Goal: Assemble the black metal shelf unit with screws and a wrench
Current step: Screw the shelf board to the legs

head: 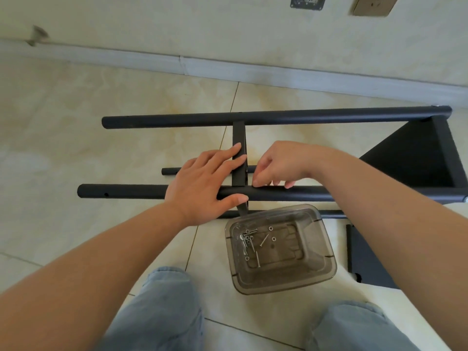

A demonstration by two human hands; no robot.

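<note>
Left hand (202,183) gripping near black tube (126,192) of shelf frame on tiled floor (76,110), fingers across flat crosspiece (238,138). Just right, right hand (281,163) curled, fingertips pinching at tube beside that joint; contents unclear. Below, clear tub (316,262) holding screws (250,240).

The black shelf frame (405,158) lies on its side on the tiled floor (63,117), its 2 long tubes running from 9 to 3 o'clock. The left hand (202,183) wraps the near tube (126,191), thumb under it, fingers reaching onto the upright crossbar (238,138) that joins the far tube (228,118). The right hand (278,163) is just at 3 o'clock of the crossbar, fingertips curled down onto the near tube. At 6 o'clock of the hands stands a clear plastic box (316,269) holding loose screws (257,259) and washers. Another black panel (367,264) lies at 4 o'clock.
</note>
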